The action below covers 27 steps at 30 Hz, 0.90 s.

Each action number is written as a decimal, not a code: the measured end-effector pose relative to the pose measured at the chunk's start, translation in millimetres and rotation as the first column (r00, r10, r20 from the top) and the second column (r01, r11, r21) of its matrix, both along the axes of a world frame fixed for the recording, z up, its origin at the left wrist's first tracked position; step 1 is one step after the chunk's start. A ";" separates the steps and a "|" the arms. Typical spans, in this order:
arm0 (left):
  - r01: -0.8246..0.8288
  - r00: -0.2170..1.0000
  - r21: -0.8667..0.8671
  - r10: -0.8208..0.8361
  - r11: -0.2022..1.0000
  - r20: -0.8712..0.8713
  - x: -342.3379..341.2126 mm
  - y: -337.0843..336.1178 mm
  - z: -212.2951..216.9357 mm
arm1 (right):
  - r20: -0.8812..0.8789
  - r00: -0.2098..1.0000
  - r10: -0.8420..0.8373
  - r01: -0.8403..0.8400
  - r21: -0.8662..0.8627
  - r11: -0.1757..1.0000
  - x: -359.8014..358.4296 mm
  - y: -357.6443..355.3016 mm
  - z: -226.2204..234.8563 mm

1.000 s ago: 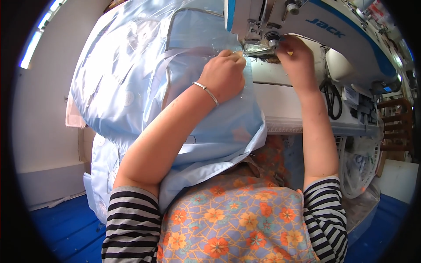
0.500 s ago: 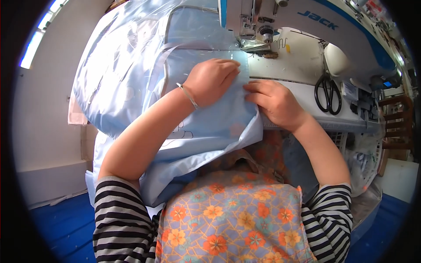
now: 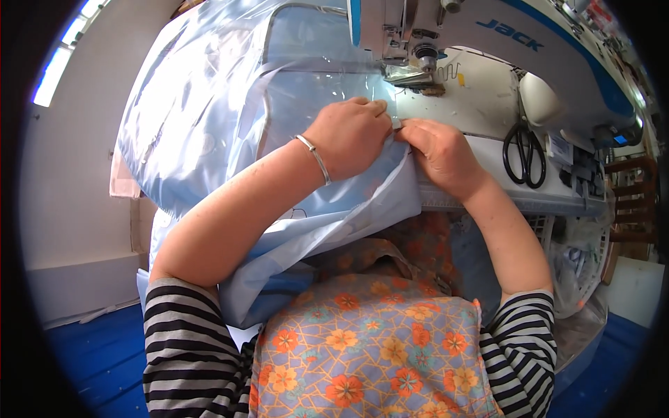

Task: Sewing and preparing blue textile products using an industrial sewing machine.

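1. The pale blue fabric [image 3: 279,118] lies spread over the sewing surface [image 3: 488,111] and spills off its near edge into the person's lap. Its front corner sits just this side of the presser foot [image 3: 411,70], not under it.

2. Both hands have come together on that corner. The left hand [image 3: 352,136], a thin bangle [image 3: 315,157] on the wrist, lies flat on the cloth with its fingers together, pressing the layers down. The right hand [image 3: 435,150] touches it, fingers closed in a pinch on the fabric's edge.

3. A second ago the right hand was up at the needle area of the sewing machine [image 3: 488,35]. Half a second ago it had already dropped back onto the cloth. Now it has closed right up against the left, so the work has moved from the machine head to the edge itself, which looks to me like folding or lining up.

4. The left hand has hardly moved across all three moments, holding the piece in place.

5. Farther out, black scissors [image 3: 526,153] lie on the surface to the right of the hands, untouched and well clear of them. The striped sleeves [image 3: 188,341] and a flowered apron [image 3: 362,348] fill the near view.
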<state>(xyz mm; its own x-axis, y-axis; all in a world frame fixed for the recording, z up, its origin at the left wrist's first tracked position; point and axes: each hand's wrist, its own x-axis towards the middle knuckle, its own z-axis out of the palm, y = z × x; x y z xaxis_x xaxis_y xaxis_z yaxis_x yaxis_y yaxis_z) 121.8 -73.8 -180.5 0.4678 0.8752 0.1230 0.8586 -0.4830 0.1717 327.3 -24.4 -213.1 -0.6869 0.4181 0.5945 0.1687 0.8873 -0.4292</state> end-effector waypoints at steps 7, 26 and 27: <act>-0.005 1.000 0.054 0.005 0.999 0.007 -0.8 3.1 -2.2 | 0.053 0.999 0.000 0.001 -0.010 1.000 -3.4 5.9 -1.1; -0.057 0.998 -0.146 0.057 0.988 -0.009 -18.2 40.6 -2.2 | 0.077 0.997 -0.003 0.001 0.032 0.999 -5.9 5.8 2.3; -0.059 0.998 -0.156 0.057 0.986 -0.022 -18.4 41.3 -1.7 | 0.077 0.997 -0.001 -0.002 0.036 0.999 -5.9 6.1 2.2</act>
<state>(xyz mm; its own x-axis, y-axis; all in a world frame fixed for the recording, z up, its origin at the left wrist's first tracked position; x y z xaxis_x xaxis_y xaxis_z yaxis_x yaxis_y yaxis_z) 103.4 -32.5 -182.2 0.4165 0.9088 -0.0256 0.8879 -0.4006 0.2260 321.3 -18.2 -210.9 -0.7312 0.3968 0.5548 0.1995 0.9022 -0.3824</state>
